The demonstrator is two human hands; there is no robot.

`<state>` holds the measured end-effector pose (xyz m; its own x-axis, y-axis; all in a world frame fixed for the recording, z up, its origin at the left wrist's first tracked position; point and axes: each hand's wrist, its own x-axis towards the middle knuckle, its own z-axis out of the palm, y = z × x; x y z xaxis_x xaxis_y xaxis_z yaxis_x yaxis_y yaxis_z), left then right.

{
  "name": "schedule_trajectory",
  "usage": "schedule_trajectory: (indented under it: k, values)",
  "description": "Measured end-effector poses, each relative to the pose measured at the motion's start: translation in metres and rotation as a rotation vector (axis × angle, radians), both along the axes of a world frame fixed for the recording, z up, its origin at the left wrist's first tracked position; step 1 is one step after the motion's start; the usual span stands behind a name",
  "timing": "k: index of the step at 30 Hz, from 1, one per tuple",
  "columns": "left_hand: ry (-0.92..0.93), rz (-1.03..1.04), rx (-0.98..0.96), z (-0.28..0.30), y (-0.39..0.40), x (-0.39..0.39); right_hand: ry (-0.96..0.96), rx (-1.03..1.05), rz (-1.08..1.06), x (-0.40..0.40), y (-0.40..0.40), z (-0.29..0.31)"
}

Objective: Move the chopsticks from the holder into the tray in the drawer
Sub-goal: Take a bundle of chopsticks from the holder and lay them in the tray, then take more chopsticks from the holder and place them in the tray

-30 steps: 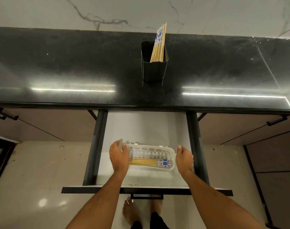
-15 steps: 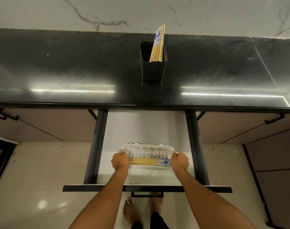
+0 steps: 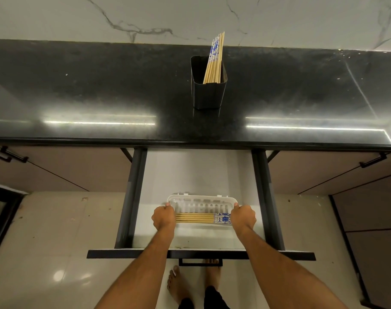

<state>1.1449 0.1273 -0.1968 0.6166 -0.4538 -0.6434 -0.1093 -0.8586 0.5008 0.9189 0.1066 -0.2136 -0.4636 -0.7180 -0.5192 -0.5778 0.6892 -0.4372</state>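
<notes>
A white slotted tray (image 3: pixel 201 200) lies in the open drawer (image 3: pixel 196 172) below the counter. Several wooden chopsticks (image 3: pixel 199 218) with blue-patterned ends lie flat along its near side. My left hand (image 3: pixel 163 218) grips the tray's left end and my right hand (image 3: pixel 243 216) grips its right end. On the black counter stands a dark square holder (image 3: pixel 208 94) with several more chopsticks (image 3: pixel 214 61) leaning upright inside it.
The black countertop (image 3: pixel 100 90) runs across the view with a marble wall behind. Dark drawer rails (image 3: pixel 132 197) flank the drawer, and its front panel (image 3: pixel 123 254) juts toward me. Closed cabinet doors sit on both sides. My bare feet (image 3: pixel 178 284) stand on the tiled floor.
Both hands went from hovering open beside the tray to closing on its two ends. The tray sits slightly nearer the drawer's middle. The holder's chopsticks have not moved.
</notes>
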Motion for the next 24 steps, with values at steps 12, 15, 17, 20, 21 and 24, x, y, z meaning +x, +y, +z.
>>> schedule_trajectory:
  k: [12,15,17,20,21,24]
  values:
    - [0.015,-0.035,-0.009,0.003,0.003,0.004,0.015,0.031,0.054,-0.002,-0.003,0.008]
    - [-0.020,-0.070,-0.032,0.009,0.002,0.005,0.004,0.026,0.082,-0.005,-0.005,0.012]
    - [-0.084,-0.120,-0.106,0.020,-0.003,0.006,0.039,-0.010,0.108,-0.007,-0.008,0.024]
    - [-0.200,-0.245,-0.302,0.052,-0.021,0.007,0.112,-0.189,0.171,-0.007,-0.021,0.057]
    - [-0.244,-0.286,-0.362,0.066,-0.031,0.006,0.136,-0.274,0.205,-0.006,-0.026,0.069]
    - [-0.330,-0.389,-0.540,0.115,-0.069,0.006,0.196,-0.529,0.302,-0.001,-0.052,0.111]
